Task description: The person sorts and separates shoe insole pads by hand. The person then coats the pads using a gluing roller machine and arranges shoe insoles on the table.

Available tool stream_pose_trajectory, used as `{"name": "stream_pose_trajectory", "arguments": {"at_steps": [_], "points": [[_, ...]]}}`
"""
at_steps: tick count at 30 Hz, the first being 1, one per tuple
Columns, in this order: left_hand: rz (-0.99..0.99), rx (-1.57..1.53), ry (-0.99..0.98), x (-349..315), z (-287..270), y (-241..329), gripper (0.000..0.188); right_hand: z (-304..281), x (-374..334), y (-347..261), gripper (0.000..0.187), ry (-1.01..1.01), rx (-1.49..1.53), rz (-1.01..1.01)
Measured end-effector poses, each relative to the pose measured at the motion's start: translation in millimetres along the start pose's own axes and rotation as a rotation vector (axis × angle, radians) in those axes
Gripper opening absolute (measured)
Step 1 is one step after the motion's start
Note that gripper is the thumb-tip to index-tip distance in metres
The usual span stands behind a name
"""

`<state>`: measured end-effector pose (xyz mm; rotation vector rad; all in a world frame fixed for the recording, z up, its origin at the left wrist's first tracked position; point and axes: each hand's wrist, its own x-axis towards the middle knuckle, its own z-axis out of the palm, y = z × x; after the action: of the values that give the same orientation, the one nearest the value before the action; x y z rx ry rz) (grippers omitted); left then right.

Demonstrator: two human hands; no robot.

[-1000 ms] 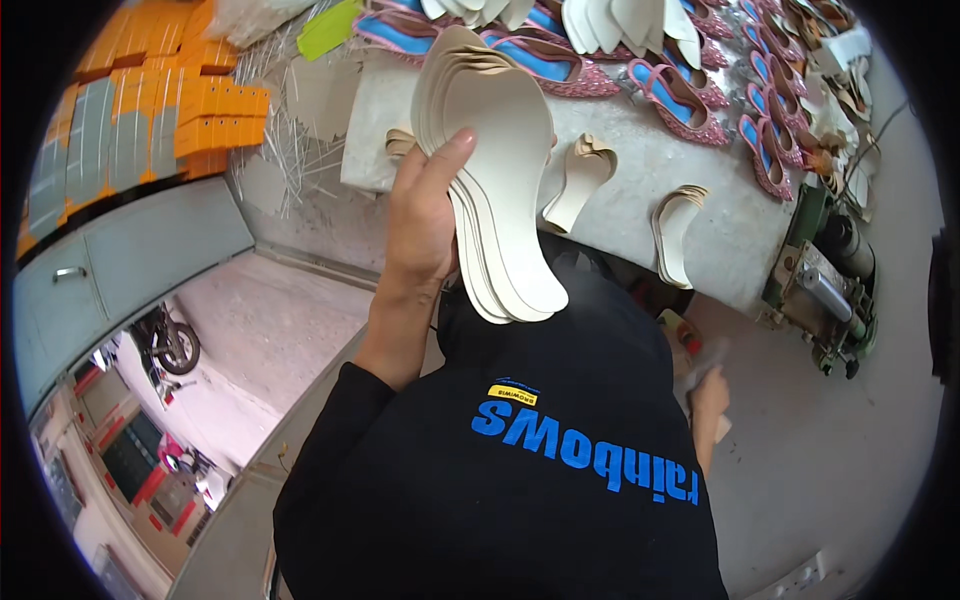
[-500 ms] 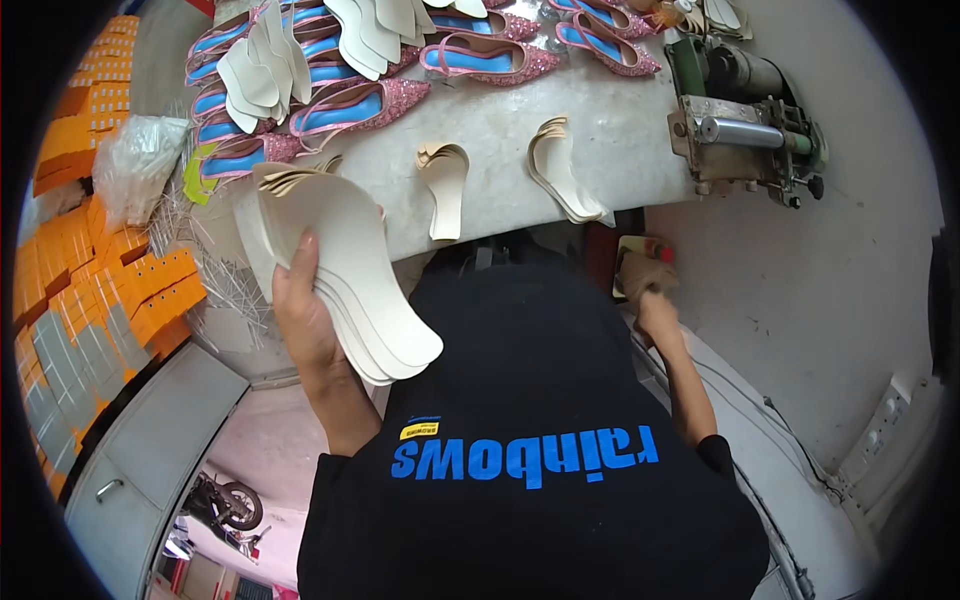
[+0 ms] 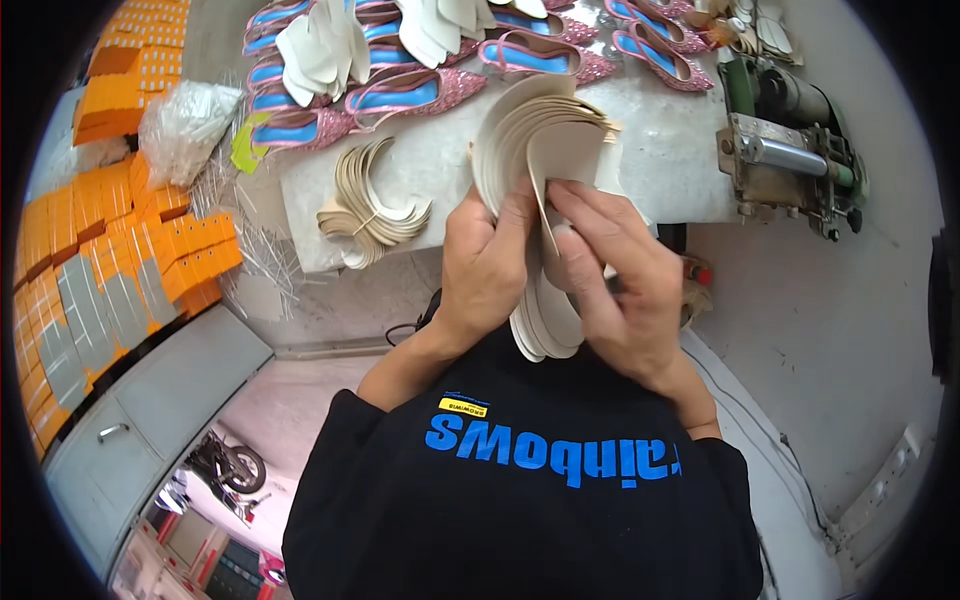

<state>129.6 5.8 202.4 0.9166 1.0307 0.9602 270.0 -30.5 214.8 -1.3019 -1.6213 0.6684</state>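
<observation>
A fanned stack of cream insoles is held up over the near edge of the table. My left hand is closed round the left side of its narrow middle. My right hand works at the right side, its fingers and thumb closed on the upright edge of the front insole. That insole bends away from the others. Below both hands hang the rounded lower ends of the stack. On the table to the left lies a bundle of curled insoles.
Pink glittery shoes with blue insides fill the table's far side, with loose cream insoles piled on them. A roller machine stands at the right end. Orange boxes and a clear plastic bag are at the left.
My right hand has come up from the brown wrapped thing at the lower right to the insole stack. My left hand and the stack have moved right, and the view has shifted.
</observation>
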Motion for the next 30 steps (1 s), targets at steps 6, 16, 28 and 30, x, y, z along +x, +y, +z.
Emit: {"name": "stream_pose_trajectory", "arguments": {"at_steps": [6,16,28,30], "points": [[0.019,0.084,0.088,-3,1,-3,0.028,0,0,-10,0.040,-0.126,0.007,0.127],[0.178,0.228,0.203,-4,5,4,0.030,15,7,-2,0.038,0.115,-0.431,-0.074],[-0.216,-0.455,-0.286,-7,-28,19,0.044,5,12,9,0.043,-0.003,-0.219,-0.156],[-0.286,-0.404,-0.169,-10,-22,24,0.049,-1,12,7,0.038,-0.008,-0.140,-0.125]]}}
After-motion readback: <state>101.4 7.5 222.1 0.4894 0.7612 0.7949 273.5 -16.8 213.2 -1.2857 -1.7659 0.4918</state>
